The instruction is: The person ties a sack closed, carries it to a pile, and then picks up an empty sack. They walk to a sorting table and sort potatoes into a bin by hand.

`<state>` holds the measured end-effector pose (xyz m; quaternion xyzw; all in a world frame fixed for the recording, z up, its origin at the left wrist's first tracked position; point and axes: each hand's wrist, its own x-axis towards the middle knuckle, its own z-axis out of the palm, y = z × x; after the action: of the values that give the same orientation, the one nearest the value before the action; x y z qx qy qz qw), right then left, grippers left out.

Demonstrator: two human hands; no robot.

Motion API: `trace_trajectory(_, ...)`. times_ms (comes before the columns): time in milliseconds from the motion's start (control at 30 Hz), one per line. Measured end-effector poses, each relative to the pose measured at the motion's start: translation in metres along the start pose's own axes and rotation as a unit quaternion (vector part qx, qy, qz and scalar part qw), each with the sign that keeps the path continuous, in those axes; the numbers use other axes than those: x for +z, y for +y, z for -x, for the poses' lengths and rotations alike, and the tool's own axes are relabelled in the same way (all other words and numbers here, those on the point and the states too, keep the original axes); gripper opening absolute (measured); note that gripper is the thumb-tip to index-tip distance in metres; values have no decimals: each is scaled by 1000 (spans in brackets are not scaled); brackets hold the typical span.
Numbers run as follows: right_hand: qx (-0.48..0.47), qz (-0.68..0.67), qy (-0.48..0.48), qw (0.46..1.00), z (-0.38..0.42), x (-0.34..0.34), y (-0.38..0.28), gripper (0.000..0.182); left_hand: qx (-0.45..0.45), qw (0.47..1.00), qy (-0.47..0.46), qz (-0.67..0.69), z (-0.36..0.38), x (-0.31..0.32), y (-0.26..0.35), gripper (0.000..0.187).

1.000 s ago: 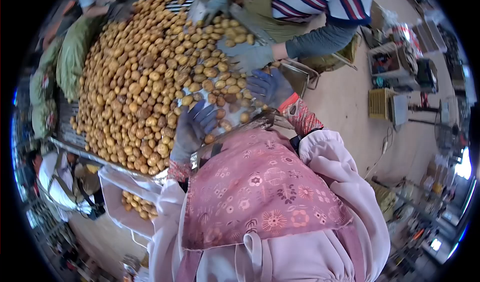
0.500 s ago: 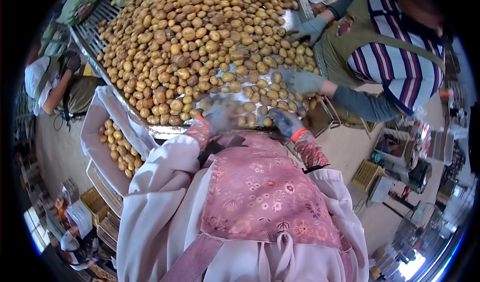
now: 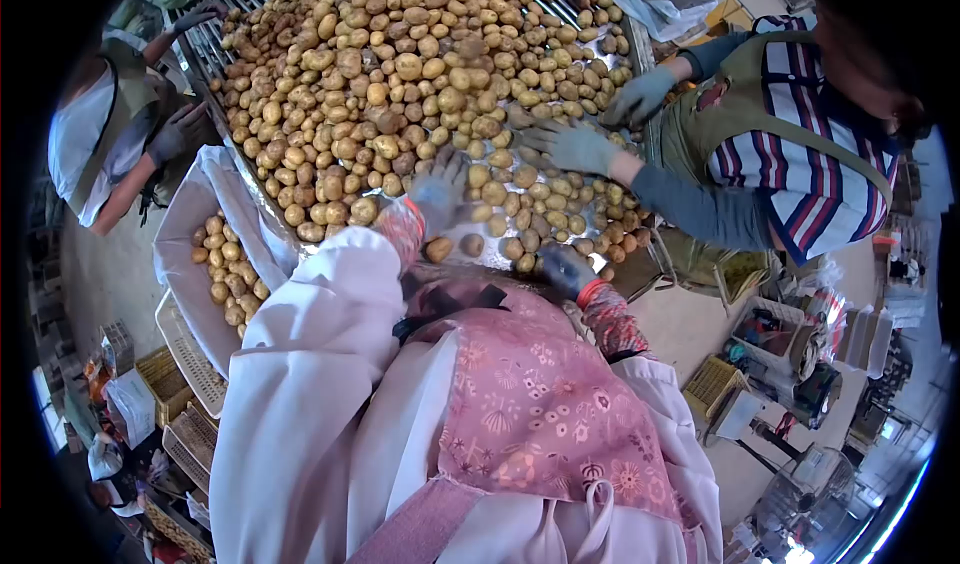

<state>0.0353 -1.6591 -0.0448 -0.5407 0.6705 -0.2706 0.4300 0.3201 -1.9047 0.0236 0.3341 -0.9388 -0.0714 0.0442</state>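
The sorting surface [image 3: 225, 114] carries a heap of potatoes [image 3: 400, 74]; we take it as our landmark. At its near edge our left hand [image 3: 440, 192], gloved, lies spread with fingers splayed over loose potatoes and grips none that we can see. Our right hand [image 3: 566, 268], farther along that edge, is curled; whether it holds anything we cannot tell. The potatoes lie just ahead of the left hand, which is nearer. A co-worker's gloved hand [image 3: 575, 147] rests across the surface. No legible writing.

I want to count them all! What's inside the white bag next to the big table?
Inside the white bag you can see small brown potatoes. The bag's folded sides cover whatever lies deeper down.
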Motion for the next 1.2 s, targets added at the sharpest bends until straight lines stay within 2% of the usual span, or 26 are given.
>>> trace_trajectory(33,-115,289,18,950,15,-8,-64,36,32,997,0,-68,13,5,7,63)
trace_trajectory(100,9,287,-71,955,16,-32,-61,41,48,998,-29,19,36,-8,16,60)
trace_trajectory(167,64,255,-13,965,25,-51,-35,36,64,989,-62,115,50,-15,16,57)
trace_trajectory(233,131,66,69,987,49,-51,69,32,87,961,-105,240,57,-21,2,45)
trace_trajectory(267,136,67,68,986,52,-61,45,32,-13,938,-153,312,51,-61,7,30)
trace_trajectory(333,126,309,22,942,45,-75,-44,28,-103,938,-132,302,55,-82,5,28)
trace_trajectory(400,17,153,111,982,27,-44,-47,28,-120,953,-115,255,63,-72,1,30)
trace_trajectory(433,29,92,48,994,16,-26,-49,28,-113,959,-137,221,68,-68,6,32)
trace_trajectory(467,150,-340,0,929,5,4,-31,28,-107,964,-158,187,71,-63,10,35)
trace_trajectory(500,12,-45,-44,998,8,2,-82,34,-109,964,-156,187,69,-56,19,35)
trace_trajectory(567,-138,185,-23,973,10,8,-63,39,-37,962,-147,225,52,-41,40,39)
trace_trajectory(633,-146,201,-84,965,13,-18,-36,28,16,949,-227,219,30,-31,57,37)
trace_trajectory(667,-87,154,-56,983,22,-31,-22,30,37,947,-232,217,22,-42,67,36)
trace_trajectory(700,51,171,-18,984,33,-36,5,31,35,949,-227,217,12,-54,74,36)
trace_trajectory(733,46,230,32,971,49,-63,-32,34,19,948,-215,233,-1,-64,76,36)
trace_trajectory(767,231,230,-39,945,41,-80,-40,34,1,948,-200,247,-15,-69,77,36)
trace_trajectory(833,244,259,-19,934,38,-90,-71,33,-7,969,-163,185,-35,-40,73,38)
trace_trajectory(867,235,260,-24,936,29,-79,-63,33,-4,984,-133,123,-39,-21,71,41)
trace_trajectory(900,149,92,37,984,18,-60,-46,31,-12,984,-130,121,-40,-10,73,41)
trace_trajectory(933,59,-80,96,990,6,-41,-23,29,-4,989,-129,74,-41,-2,75,45)
trace_trajectory(967,128,-149,114,974,-19,-8,-6,27,6,991,-129,29,-42,6,77,49)
trace_trajectory(1033,-62,188,19,980,-14,4,-72,34,2,989,-129,76,-34,31,79,58)
trace_trajectory(1067,-65,189,18,980,-7,2,-76,34,-23,979,-149,140,-27,46,80,60)
trace_trajectory(1133,-248,273,37,929,7,-5,-78,32,-59,939,-183,285,-12,39,74,68)
trace_trajectory(1167,-253,272,36,928,11,-15,-77,32,-74,929,-190,309,-5,28,71,63)
trace_trajectory(1200,-173,261,28,949,14,-29,-75,33,-44,922,-156,350,-3,47,61,58)
